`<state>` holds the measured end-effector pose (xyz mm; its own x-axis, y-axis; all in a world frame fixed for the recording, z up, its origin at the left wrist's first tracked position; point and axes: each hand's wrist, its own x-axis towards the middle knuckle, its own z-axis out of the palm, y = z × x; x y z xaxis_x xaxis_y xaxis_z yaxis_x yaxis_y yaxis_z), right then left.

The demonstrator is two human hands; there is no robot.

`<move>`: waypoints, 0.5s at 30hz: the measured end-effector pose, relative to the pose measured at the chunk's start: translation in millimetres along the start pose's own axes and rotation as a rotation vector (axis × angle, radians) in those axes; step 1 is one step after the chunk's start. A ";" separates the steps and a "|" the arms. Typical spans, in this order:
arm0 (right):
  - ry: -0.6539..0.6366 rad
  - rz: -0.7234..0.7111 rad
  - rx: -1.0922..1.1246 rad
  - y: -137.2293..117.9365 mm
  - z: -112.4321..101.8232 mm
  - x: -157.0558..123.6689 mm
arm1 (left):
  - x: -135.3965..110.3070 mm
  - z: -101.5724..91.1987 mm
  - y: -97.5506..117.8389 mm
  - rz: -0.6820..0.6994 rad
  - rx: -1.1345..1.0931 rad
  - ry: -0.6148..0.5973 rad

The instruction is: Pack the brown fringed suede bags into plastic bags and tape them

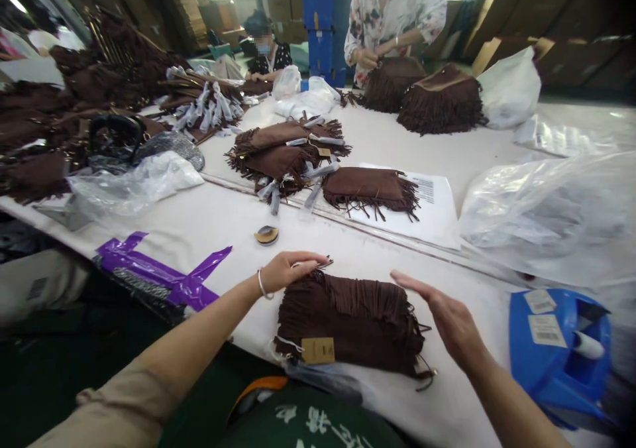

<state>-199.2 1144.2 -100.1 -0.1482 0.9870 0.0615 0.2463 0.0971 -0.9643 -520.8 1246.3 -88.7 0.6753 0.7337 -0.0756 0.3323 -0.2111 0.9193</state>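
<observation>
The left hand rests unclenched on a dark brown fringed suede bag lying on the white bench; the open right hand grasps nothing, just beside it. Farther along lie more brown fringed bags.

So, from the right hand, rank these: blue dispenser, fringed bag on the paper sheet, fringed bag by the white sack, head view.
Right hand:
1. Blue dispenser, to its right.
2. Fringed bag on the paper sheet, ahead-left.
3. Fringed bag by the white sack, farthest ahead.
</observation>
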 end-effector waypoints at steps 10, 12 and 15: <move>-0.169 0.265 -0.284 36.6 33.5 58.8 | 13.0 -25.4 -60.3 -0.517 0.176 0.244; -0.175 0.228 -0.371 35.2 37.0 34.8 | 0.7 -21.1 -64.9 -0.592 0.087 0.235; -0.169 0.310 -0.397 34.9 28.9 5.0 | -3.5 -4.1 -72.1 -0.662 -0.092 0.172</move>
<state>-219.1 1148.8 -140.9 -0.1548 0.9460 -0.2848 0.6422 -0.1228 -0.7567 -549.8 1261.6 -153.1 0.2330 0.7827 -0.5771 0.5764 0.3668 0.7302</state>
